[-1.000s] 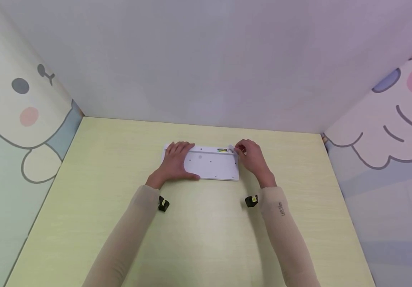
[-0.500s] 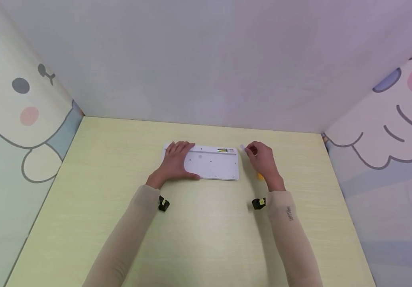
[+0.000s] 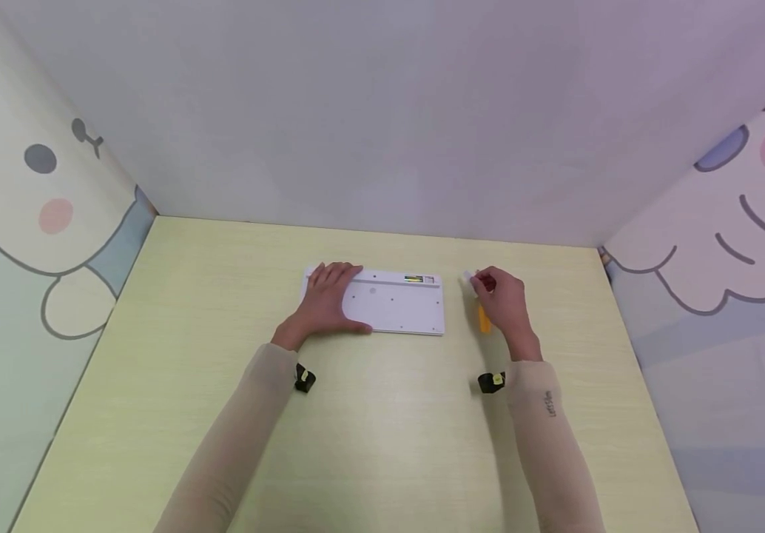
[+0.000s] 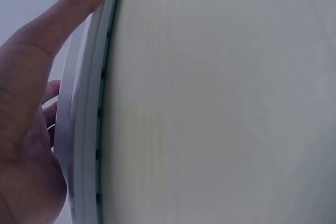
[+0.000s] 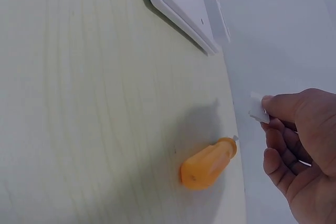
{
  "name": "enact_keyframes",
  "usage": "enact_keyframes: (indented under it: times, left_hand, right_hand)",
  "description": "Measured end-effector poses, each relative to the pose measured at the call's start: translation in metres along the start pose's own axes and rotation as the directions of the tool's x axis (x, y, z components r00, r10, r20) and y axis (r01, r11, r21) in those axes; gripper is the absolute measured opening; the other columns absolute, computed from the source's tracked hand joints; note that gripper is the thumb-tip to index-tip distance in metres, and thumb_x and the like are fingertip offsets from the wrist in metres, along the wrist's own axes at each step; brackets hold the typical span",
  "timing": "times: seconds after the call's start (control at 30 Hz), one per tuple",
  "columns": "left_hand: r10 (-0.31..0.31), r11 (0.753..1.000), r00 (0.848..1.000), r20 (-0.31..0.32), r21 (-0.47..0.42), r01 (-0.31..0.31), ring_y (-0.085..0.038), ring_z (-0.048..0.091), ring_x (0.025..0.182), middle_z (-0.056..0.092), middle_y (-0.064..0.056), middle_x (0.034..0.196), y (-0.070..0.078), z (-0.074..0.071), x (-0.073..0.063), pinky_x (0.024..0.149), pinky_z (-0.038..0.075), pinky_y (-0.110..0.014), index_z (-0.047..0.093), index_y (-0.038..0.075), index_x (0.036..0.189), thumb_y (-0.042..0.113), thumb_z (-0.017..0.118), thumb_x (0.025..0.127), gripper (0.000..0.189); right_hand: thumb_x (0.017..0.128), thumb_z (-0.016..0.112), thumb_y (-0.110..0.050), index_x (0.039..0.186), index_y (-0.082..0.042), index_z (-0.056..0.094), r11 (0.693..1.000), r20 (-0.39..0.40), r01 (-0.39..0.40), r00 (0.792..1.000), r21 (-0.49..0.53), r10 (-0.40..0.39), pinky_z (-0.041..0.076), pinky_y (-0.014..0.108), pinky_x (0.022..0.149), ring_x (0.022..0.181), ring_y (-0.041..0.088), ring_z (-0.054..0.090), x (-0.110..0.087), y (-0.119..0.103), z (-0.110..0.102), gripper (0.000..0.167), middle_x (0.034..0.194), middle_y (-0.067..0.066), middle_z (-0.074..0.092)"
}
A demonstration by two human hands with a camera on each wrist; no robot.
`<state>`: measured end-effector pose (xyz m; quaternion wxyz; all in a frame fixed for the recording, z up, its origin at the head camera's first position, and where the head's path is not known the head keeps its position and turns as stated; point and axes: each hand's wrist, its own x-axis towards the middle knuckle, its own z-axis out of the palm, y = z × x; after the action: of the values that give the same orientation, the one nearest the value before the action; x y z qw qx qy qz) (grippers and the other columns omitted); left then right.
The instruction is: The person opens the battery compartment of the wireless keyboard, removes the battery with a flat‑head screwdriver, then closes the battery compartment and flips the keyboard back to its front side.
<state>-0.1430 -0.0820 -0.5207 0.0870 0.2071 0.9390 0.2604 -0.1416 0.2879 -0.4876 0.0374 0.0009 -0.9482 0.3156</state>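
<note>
A white keyboard [image 3: 399, 311] lies face down on the table, its underside dotted with small screws. My left hand [image 3: 325, 302] spans its left part and grips it, thumb [image 4: 79, 3] along the near edge and fingertips at the far edge. Near the far right corner, the battery compartment is uncovered and a battery [image 3: 413, 279] shows in it. To the right of the keyboard, my right hand [image 3: 505, 300] pinches a small white battery cover [image 5: 258, 107] between thumb and fingers. Below that hand lies a stubby screwdriver with an orange handle [image 5: 208, 165].
The pale wooden table [image 3: 382, 429] meets a plain wall [image 3: 382, 133] close behind the keyboard. Side walls with cartoon animals [image 3: 56, 215] stand to the left and right. A small black camera sits at each wrist.
My right hand has moved right, away from the keyboard's corner, carrying the battery cover. The compartment and the orange screwdriver have come into sight. My left hand stays in place.
</note>
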Motion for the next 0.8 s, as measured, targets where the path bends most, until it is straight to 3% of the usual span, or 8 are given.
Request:
enact_keyframes:
  times: [0.57, 0.8]
  left_hand:
    - [0.005, 1.000, 1.000, -0.018, 0.010, -0.005, -0.029, 0.025, 0.154, 0.036, -0.006, 0.161, 0.000, 0.000, -0.001, 0.132, 0.003, -0.052, 0.028, 0.022, 0.160, 0.076, 0.083, 0.061, 0.125]
    - [0.000, 1.000, 1.000, -0.010, 0.001, 0.000, -0.030, 0.025, 0.154, 0.036, -0.007, 0.161, 0.001, -0.001, -0.002, 0.132, 0.003, -0.052, 0.028, 0.021, 0.161, 0.075, 0.083, 0.062, 0.125]
  right_hand:
    - [0.103, 0.059, -0.026, 0.108, -0.002, 0.070, 0.996, -0.067, -0.084, 0.994, -0.013, 0.083, 0.048, 0.027, 0.071, 0.086, 0.026, 0.061, -0.009, 0.017, -0.012, 0.026, 0.098, 0.016, 0.071]
    - [0.103, 0.060, -0.027, 0.107, -0.001, 0.070, 0.993, -0.096, -0.119, 0.988, -0.004, 0.118, 0.047, 0.029, 0.072, 0.086, 0.028, 0.062, -0.010, 0.026, -0.013, 0.029, 0.097, 0.018, 0.071]
